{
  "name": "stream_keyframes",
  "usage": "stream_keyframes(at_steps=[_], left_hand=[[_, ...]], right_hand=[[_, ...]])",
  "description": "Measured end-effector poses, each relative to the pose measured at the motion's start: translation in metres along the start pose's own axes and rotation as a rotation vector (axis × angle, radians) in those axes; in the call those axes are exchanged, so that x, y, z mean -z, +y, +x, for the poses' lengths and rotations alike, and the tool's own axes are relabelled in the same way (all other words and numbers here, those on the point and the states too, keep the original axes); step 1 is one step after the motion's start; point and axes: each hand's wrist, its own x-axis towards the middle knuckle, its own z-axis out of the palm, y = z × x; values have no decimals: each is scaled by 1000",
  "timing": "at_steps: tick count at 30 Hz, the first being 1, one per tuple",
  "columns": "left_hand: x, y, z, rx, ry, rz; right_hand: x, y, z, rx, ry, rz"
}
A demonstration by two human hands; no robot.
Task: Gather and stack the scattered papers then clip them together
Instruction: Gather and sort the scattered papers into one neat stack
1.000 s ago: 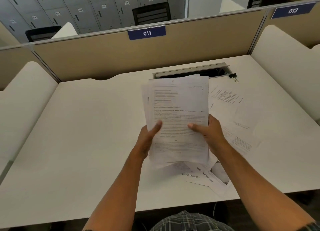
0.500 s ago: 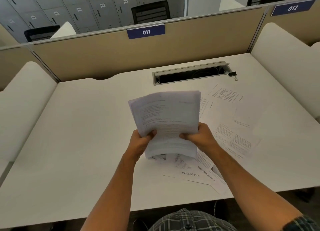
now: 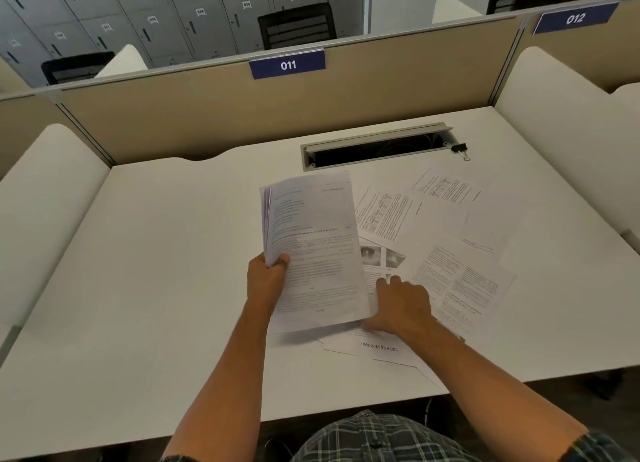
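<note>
1. White desk (image 3: 156, 271) fills my view, and I take the cable slot (image 3: 377, 148) at its far edge as my landmark.
2. My left hand (image 3: 266, 281) grips the stack (image 3: 311, 250) just nearer me than the slot's left end, thumb on the top page, fingers curled behind the left edge. The stack is lifted off the desk and tilted up toward me.
3. My right hand (image 3: 403, 304) lies with its fingers straight on the loose sheets (image 3: 460, 271), nearer me than the slot's middle and just right of the stack's lower corner. It presses on them and grips nothing.
4. The loose sheets lie flat and overlapping on the desk, spread from under the stack out to the right, nearer me than the slot's right half. One printed page (image 3: 443, 187) lies just this side of the slot's right end; another, with a web address along its edge (image 3: 379, 346), pokes out under my right wrist, well nearer me.
5. A black clip (image 3: 460, 148) sits on the desk touching, or all but touching, the slot's right end, apart from the sheets.
6. Behind the slot stands a tan partition (image 3: 207, 115) with a blue "011" label (image 3: 287, 65).
</note>
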Motion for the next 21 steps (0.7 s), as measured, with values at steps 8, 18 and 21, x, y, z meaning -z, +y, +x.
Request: stream_keyframes(at_steps=[8,18,21], left_hand=[[-4,-3,3,45,11,-31],[-1,-10,5,85,20,-53],[-1,-10,4,86,24,-64]], right_hand=[[-1,-9,3,20,-5,33],[-9,-6,8,88,-2,-12],[-9,-1,8,126,9,-35]])
